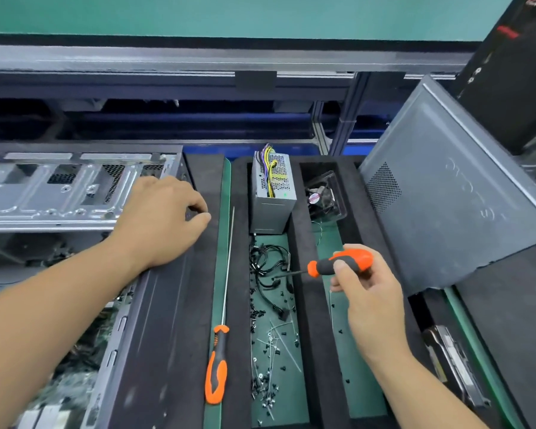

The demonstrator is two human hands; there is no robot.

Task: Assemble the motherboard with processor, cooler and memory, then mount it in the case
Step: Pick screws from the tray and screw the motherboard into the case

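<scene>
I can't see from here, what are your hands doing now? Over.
Left hand resting on case edge. Right hand gripping short screwdriver. Long screwdriver lying unused.

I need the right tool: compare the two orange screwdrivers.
The short screwdriver is gripped in the right hand, off the surface; the long screwdriver lies untouched on the green mat. The short one's shaft is dark and stubby, the long one's thin, silvery and far longer. Both have orange-and-black handles.

Green bench mat (pixel 222 243): long screwdriver (pixel 218 360), PSU (pixel 271 196), loose screws (pixel 268 366), open PC case (pixel 75 193) at left.
</scene>
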